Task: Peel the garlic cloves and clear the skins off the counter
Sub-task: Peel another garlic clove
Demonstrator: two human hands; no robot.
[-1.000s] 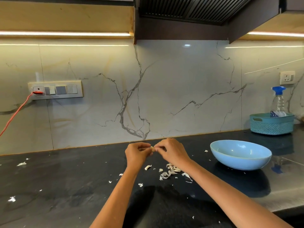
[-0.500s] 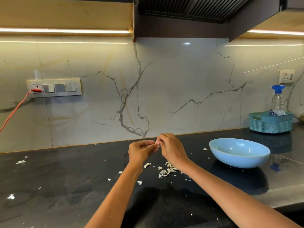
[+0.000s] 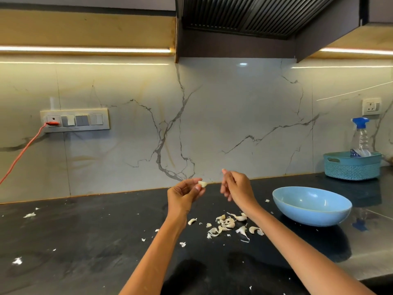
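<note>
Left hand [image 3: 182, 195] fingers [image 3: 196, 181] pinch clove [image 3: 202, 183] for peeling; right hand [image 3: 238, 188] fingers [image 3: 225, 171] pressed together, maybe on skin; scraps [image 3: 225, 225] on desk [image 3: 85, 241] below fingers.

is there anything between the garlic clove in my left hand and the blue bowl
Only your right hand, raised in the air between the pale garlic clove held by your left hand and the light blue oval bowl. Nothing else blocks it.

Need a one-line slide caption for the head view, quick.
Left hand pinches a garlic clove; right hand apart, skins beside blue bowl.
</note>
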